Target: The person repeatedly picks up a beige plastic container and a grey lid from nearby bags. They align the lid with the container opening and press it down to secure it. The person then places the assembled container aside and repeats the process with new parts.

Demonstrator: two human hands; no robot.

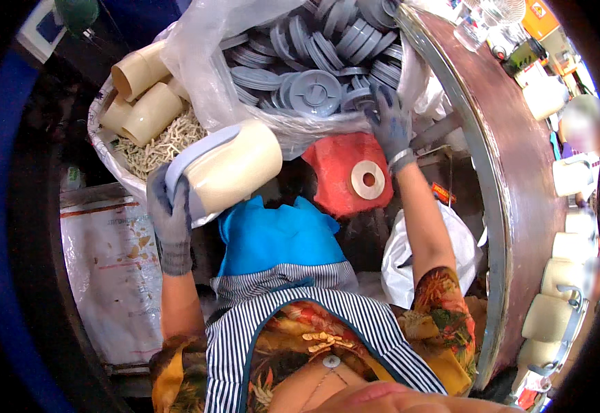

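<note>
My left hand point(171, 210), in a grey glove, is closed round the grey-blue handle side of a cream plastic jug point(241, 162). The jug lies tilted on its side in the air, its round end pointing up and to the right. At the near right edge of a clear plastic bag point(204, 76) full of round grey-blue lids point(315, 93), my gloved right hand point(391, 122) reaches in with fingers stretched apart. Its fingertips are beside or touching the outermost lids; which of these I cannot tell. No lid shows in its grasp.
Left of the lids, a white sack point(97, 127) holds cream cylinders point(152, 113) and pale plastic scraps point(159, 141). A red piece with a tape roll point(369, 180) sits below the lids. The curved table point(513, 206) on the right bears several cream jugs point(551, 318). A white bag point(420, 255) stands beneath my right arm.
</note>
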